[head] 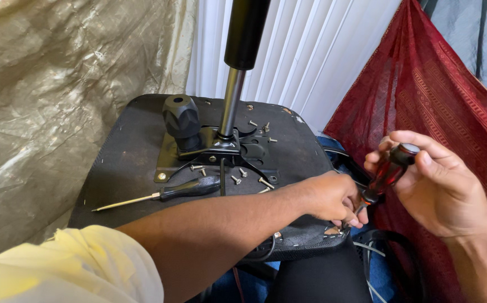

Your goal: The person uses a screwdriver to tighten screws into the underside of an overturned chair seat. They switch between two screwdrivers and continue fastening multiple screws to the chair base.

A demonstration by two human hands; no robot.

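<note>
The upturned chair seat [131, 163], black and cloth-covered on its underside, carries a bolted metal mechanism plate [215, 154] with a gas lift cylinder [233, 84] standing up from it and a black tension knob [180, 120] beside that. Loose screws [237, 179] are scattered on the plate and seat, and these could be knocked to the floor if the seat were jolted by a slip at its edge. A spare black-handled screwdriver [165, 193] is laid on the seat, well apart from both hands, its tip pointing left.

A red-handled screwdriver [388, 171] is gripped at its butt by the right hand [442, 188], fingers closed round the handle. Its tip is set at the right front corner of the seat, where the left hand [333, 197] is pinched together about the shaft just above the fabric. What the tip is seated in cannot quite be made out; it looks to be a small fastener near the torn edge.

If the blade is canted, it may be cammed out, and the left fingertips [355, 220], lying right beside the tip, would likely be struck or the cloth further torn.
</note>
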